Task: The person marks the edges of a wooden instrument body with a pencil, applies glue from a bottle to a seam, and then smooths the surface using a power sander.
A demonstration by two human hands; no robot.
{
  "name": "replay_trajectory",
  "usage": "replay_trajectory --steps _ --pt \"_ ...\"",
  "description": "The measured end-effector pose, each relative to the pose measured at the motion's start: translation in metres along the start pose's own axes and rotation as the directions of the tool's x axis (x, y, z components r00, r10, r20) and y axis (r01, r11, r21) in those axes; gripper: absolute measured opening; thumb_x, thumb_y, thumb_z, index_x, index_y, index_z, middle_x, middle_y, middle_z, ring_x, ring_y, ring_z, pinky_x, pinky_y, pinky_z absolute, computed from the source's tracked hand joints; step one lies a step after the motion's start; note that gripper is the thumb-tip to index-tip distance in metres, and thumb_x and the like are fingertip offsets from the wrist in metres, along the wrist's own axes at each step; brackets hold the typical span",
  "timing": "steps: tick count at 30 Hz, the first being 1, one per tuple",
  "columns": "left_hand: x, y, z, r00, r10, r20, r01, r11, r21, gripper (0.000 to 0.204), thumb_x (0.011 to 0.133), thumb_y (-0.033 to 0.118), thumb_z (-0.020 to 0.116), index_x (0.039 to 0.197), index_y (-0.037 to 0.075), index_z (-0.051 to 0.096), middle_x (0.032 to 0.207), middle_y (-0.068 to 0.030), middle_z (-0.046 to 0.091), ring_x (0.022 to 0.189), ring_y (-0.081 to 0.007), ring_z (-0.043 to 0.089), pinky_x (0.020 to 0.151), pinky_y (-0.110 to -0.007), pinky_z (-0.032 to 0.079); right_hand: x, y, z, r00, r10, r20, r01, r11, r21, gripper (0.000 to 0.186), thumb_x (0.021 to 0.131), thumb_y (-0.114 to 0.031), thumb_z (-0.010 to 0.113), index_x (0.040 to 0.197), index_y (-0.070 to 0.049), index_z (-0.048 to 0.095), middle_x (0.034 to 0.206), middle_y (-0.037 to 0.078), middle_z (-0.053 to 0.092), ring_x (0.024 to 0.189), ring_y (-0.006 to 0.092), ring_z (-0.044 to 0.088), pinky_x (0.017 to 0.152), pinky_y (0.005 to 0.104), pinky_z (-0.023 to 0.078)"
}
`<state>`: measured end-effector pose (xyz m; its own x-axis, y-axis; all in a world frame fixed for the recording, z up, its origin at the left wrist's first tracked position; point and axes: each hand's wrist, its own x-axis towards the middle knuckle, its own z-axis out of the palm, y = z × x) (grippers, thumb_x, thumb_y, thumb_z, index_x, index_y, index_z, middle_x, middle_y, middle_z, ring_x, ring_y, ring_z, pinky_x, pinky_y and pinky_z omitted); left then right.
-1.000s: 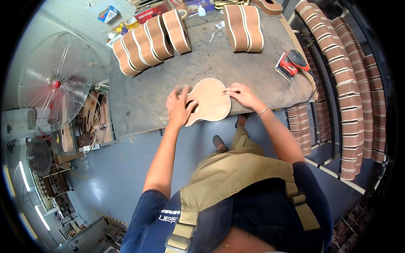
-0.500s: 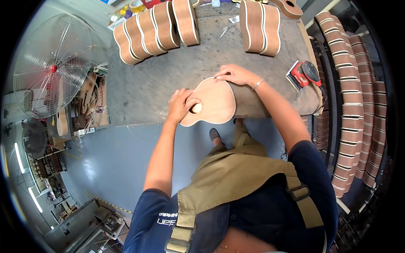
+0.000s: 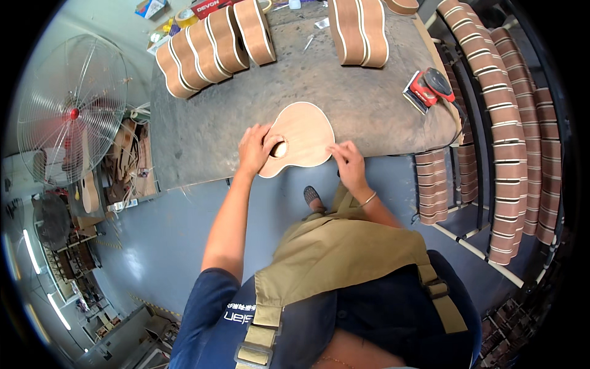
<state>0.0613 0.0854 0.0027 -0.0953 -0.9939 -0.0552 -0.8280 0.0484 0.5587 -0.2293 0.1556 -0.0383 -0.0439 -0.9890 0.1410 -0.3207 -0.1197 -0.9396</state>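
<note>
I had the left hand [image 3: 253,150] clamped on the guitar body [image 3: 307,132] beside its soundhole [image 3: 280,149], probably steadying it on the near edge of the table [image 3: 203,132]. Right hand [image 3: 351,167] was apart, pinched up by the body's right side; couldn't tell if on anything.

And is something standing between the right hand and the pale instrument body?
Nothing visible does. The right hand has its fingers at the right edge of the instrument body; whether they pinch something small, I cannot tell. The red sander lies aside, farther right.
</note>
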Motion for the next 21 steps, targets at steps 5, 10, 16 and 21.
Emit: replay_trajectory --steps 5,10,16,21 --pt "-0.030 0.020 0.033 0.995 -0.070 -0.075 0.066 0.996 -0.055 0.095 0.096 0.052 0.075 0.168 0.005 0.034 0.159 -0.0271 0.051 0.134 -0.0454 0.061 0.106 -0.050 0.052 0.113 0.042 -0.020 0.969 -0.054 0.240 0.072 0.995 -0.068 0.025 0.105 -0.023 0.069 0.121 -0.011 0.083 0.092 0.010 0.064 0.084 0.0242 0.063 0.081 0.0360 0.052" --pt "-0.023 0.045 0.032 0.983 0.183 -0.005 -0.176 0.950 0.258 0.103 0.090 0.061 0.077 0.172 0.017 0.032 0.179 -0.0212 0.017 0.161 -0.0516 0.021 0.128 -0.060 0.024 0.212 0.027 -0.019 0.716 -0.099 0.691 0.165 0.986 -0.029 0.029 0.106 -0.031 0.068 0.122 -0.012 0.083 0.107 0.012 0.073 0.097 0.0263 0.068 0.093 0.0372 0.053" --pt "-0.012 0.035 0.037 0.983 0.177 0.039 -0.180 0.982 0.059 0.097 0.088 0.061 0.079 0.170 0.026 0.039 0.181 -0.0144 0.017 0.165 -0.0472 0.011 0.131 -0.062 0.011 0.210 0.024 -0.007 0.700 -0.163 0.695 0.219 0.976 0.009 0.029 0.108 -0.030 0.066 0.119 -0.010 0.083 0.104 0.011 0.073 0.097 0.0247 0.068 0.092 0.0363 0.052" --pt "-0.015 0.031 0.046 0.987 0.160 -0.017 -0.161 0.984 -0.072 0.096 0.086 0.056 0.081 0.168 0.025 0.043 0.182 -0.0129 0.018 0.165 -0.0462 0.012 0.131 -0.062 0.010 0.137 0.040 -0.034 0.889 0.000 0.458 0.030 0.998 -0.059 0.026 0.106 -0.026 0.068 0.118 -0.010 0.083 0.099 0.009 0.072 0.091 0.0220 0.067 0.085 0.0341 0.053"
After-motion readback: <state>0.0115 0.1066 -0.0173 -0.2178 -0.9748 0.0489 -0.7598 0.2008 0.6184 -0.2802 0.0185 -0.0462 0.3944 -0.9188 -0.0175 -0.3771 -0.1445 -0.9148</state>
